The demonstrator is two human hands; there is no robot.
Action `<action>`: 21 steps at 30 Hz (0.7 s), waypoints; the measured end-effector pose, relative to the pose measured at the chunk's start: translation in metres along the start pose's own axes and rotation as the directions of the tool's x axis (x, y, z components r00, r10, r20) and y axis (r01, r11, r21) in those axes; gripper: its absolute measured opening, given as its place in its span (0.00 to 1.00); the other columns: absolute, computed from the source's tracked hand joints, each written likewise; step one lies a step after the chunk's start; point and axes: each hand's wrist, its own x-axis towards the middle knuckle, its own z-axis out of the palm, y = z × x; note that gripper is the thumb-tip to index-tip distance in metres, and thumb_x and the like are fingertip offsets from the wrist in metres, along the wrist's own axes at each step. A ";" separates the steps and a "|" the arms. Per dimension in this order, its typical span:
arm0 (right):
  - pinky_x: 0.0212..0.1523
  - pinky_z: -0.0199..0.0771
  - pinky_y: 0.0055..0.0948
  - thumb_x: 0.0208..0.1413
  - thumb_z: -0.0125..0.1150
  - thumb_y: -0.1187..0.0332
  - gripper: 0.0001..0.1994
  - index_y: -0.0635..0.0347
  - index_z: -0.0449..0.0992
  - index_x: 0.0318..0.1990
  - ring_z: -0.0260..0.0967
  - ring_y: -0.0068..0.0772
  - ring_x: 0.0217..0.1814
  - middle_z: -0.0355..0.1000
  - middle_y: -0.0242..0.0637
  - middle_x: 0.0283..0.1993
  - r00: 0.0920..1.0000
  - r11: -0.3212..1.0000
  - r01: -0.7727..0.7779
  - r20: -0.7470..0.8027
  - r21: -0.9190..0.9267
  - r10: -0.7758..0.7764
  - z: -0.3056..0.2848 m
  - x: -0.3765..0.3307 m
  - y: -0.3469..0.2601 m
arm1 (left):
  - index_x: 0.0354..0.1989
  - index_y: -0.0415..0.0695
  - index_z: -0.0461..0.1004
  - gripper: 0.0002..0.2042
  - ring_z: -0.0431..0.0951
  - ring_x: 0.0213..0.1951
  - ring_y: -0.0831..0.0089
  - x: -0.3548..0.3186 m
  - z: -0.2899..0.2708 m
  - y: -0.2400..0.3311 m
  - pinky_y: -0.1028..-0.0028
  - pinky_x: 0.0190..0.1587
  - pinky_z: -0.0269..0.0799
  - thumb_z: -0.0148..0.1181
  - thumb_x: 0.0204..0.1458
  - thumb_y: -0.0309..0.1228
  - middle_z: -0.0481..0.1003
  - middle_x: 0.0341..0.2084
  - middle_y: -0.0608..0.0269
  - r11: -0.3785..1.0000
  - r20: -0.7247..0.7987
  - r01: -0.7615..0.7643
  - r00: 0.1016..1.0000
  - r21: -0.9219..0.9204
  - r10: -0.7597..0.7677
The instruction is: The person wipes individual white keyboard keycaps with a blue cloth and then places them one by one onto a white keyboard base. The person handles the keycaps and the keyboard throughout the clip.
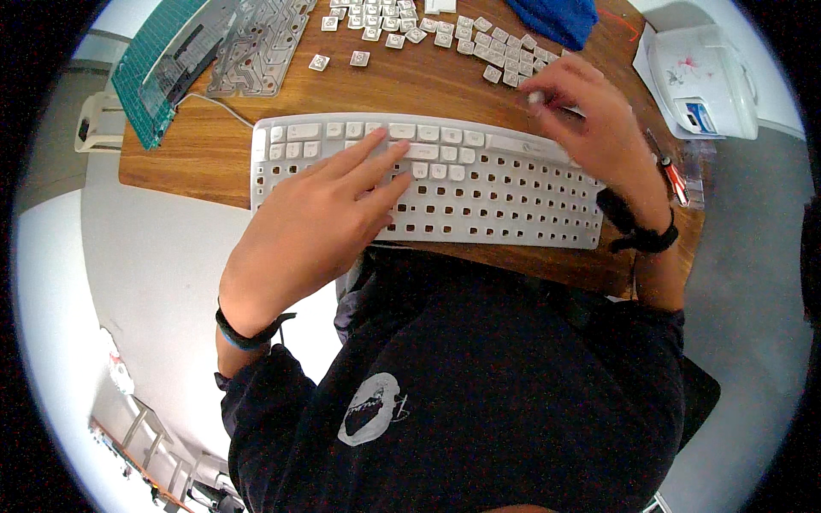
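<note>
A white keyboard frame (505,224) lies in front of me near the table's edge. Keycaps (429,132) fill part of its far rows, while the rest shows bare square holes. My left hand (321,214) rests on the frame's left half, fingers spread over the keycaps and holes, hiding what is under the palm. Above the frame's far right side, my right hand (581,111) is raised with its fingers pinched. A small whitish piece (536,97), seemingly a keycap, shows blurred at its fingertips. Loose white keycaps (505,56) are spread beyond the frame.
At the far left, a translucent circuit sheet (261,51) and a dark panel (175,73) lie by a green cutting mat (141,85). A blue cloth (560,19) is at the back. On the right are a red-handled screwdriver (674,179) and a white plastic container (705,68).
</note>
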 end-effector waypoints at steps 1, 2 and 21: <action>0.52 0.84 0.38 0.64 0.69 0.73 0.10 0.61 0.82 0.51 0.82 0.45 0.49 0.78 0.43 0.47 1.000 1.000 -0.013 -0.021 -0.007 0.013 -0.005 0.004 0.006 | 0.66 0.54 0.81 0.24 0.67 0.78 0.51 -0.003 -0.002 0.000 0.55 0.68 0.78 0.70 0.59 0.29 0.69 0.77 0.59 0.999 0.004 0.013 1.000 0.032 -0.013; 0.52 0.84 0.39 0.65 0.69 0.73 0.09 0.61 0.82 0.51 0.83 0.44 0.49 0.79 0.43 0.47 0.999 1.000 -0.025 -0.044 -0.014 0.025 -0.011 0.008 0.010 | 0.65 0.54 0.82 0.23 0.68 0.78 0.51 -0.005 -0.004 0.000 0.55 0.68 0.78 0.70 0.59 0.29 0.69 0.77 0.59 0.998 0.008 0.026 1.000 0.065 -0.027; 0.52 0.83 0.36 0.58 0.74 0.78 0.11 0.61 0.80 0.47 0.82 0.46 0.51 0.81 0.40 0.50 0.974 0.983 0.185 0.131 0.020 -0.186 -0.001 0.010 0.000 | 0.60 0.56 0.86 0.21 0.68 0.77 0.49 -0.011 -0.001 0.000 0.54 0.69 0.78 0.72 0.56 0.29 0.68 0.78 0.56 0.995 -0.056 0.102 0.993 0.000 -0.102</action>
